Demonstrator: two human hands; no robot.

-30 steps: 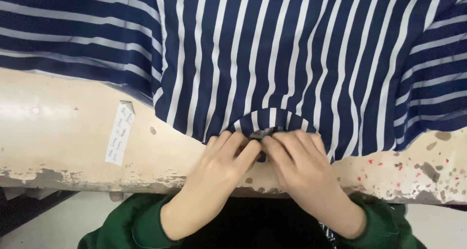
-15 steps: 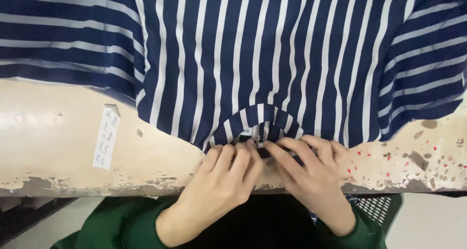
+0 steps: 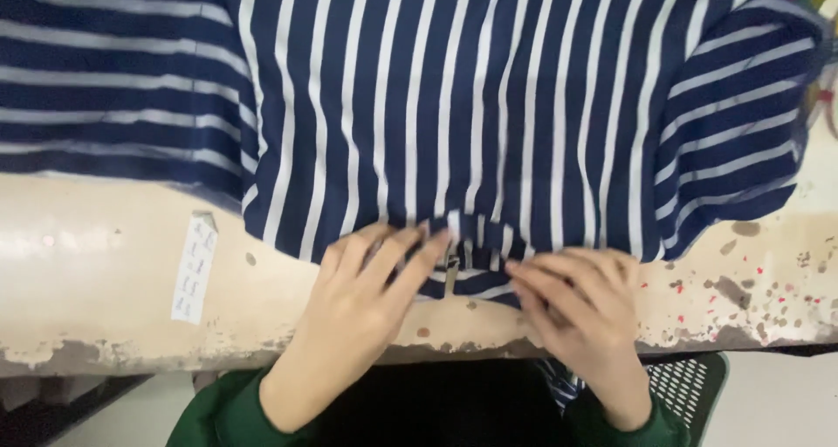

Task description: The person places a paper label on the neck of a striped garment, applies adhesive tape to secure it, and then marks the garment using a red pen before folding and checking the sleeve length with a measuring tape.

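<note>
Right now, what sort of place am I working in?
Probably a garment workroom or laundry bench. A navy striped shirt lies spread on a worn, paint-flecked table, a paper tag is stuck beside it, and both hands flatten its collar.

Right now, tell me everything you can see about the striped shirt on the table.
The striped shirt is navy with thin white stripes, a soft knit by its look, spread flat over a worn cream table. Its collar lies at the near edge, and both sleeves stretch out sideways. The left hand presses flat on the neckline; the right hand touches the collar beside it.
</note>
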